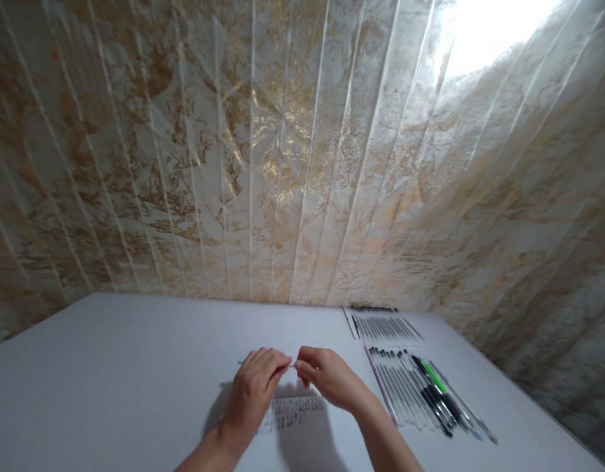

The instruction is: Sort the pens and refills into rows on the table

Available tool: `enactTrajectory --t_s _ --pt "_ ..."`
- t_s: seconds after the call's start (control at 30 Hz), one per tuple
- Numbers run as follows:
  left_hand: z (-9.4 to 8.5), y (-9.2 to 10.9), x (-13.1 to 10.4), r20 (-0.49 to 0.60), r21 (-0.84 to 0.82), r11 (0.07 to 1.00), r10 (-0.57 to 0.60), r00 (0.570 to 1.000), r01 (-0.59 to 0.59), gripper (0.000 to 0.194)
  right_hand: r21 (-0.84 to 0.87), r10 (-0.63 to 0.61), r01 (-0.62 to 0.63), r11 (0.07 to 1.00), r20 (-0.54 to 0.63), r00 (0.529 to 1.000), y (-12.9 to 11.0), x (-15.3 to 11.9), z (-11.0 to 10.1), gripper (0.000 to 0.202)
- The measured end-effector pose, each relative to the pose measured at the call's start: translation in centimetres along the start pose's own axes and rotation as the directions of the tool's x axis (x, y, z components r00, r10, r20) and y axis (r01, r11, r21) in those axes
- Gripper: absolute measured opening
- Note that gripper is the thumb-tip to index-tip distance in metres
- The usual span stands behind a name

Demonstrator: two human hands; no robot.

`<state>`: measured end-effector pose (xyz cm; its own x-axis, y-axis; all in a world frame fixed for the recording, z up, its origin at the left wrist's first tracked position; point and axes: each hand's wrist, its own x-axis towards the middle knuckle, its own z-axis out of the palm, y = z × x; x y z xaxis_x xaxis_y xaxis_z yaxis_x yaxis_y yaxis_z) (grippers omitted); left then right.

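My left hand [257, 383] is closed around a slim pen [240, 362], whose light-blue end sticks out past the fingers on the left. Most of its length is hidden in the palm. Close by on the right, my right hand [324, 373] pinches with thumb and fingers at the pen's other end, where a short pale piece shows between the hands. Both hands are raised a little over the white table. Below them lie rows of small dark pieces or marks [299, 410], too blurred to name and partly covered by the left hand.
On the right lie a row of clear pens [398, 387], several dark pens [437, 396] and one with a bright green part [434, 375]. Farther back is another row of thin sticks [385, 328]. A patterned, shiny curtain [282, 164] borders the white table [135, 367].
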<state>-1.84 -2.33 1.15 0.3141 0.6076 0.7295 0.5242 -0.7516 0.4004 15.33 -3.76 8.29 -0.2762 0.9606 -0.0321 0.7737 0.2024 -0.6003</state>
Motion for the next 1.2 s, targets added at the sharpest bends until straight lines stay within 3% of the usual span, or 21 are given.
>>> enactTrajectory --t_s 0.13,0.27,0.4,0.53,0.67,0.8,0.97,1.2 --pt "0.5 1.4 -0.3 0.083 -0.001 1.000 0.027 0.996 -0.027 0.014 -0.265 -0.074 0.049 0.963 -0.085 0.994 -1.1 -1.3 -0.4 0.008" --pt "0.7 2.7 -0.6 0.181 0.009 0.996 -0.089 0.979 0.089 0.027 -0.307 0.004 -0.037 0.951 -0.107 0.994 -0.6 -3.5 -0.6 0.013" --pt "0.6 2.4 -0.2 0.310 0.065 0.988 -0.154 0.938 0.140 0.055 -0.200 0.204 -0.236 0.951 -0.169 0.964 2.1 -6.6 -2.1 0.014" --pt "1.8 1.3 1.3 0.462 0.076 0.991 -0.130 0.877 0.107 0.061 0.045 0.258 -0.254 0.966 -0.187 0.948 4.1 -8.6 -2.7 0.009" --pt "3.9 0.4 3.3 0.518 0.069 0.998 -0.036 0.855 0.000 0.052 0.354 0.258 -0.165 0.920 -0.233 0.938 3.8 -8.2 -0.4 0.006" --pt "5.2 -0.3 4.1 0.553 0.077 0.997 -0.017 0.833 -0.031 0.026 0.551 0.267 -0.087 0.830 -0.256 0.929 2.9 -7.0 3.2 0.006" --pt "4.9 -1.0 3.0 0.527 0.112 0.993 -0.097 0.844 0.044 0.012 0.597 0.312 -0.094 0.796 -0.273 0.910 3.1 -6.0 6.5 0.002" --pt "4.6 -1.7 2.6 0.451 -0.063 0.983 -0.127 0.883 0.174 0.010 0.539 0.315 -0.139 0.831 -0.249 0.916 3.2 -5.6 7.7 0.011"
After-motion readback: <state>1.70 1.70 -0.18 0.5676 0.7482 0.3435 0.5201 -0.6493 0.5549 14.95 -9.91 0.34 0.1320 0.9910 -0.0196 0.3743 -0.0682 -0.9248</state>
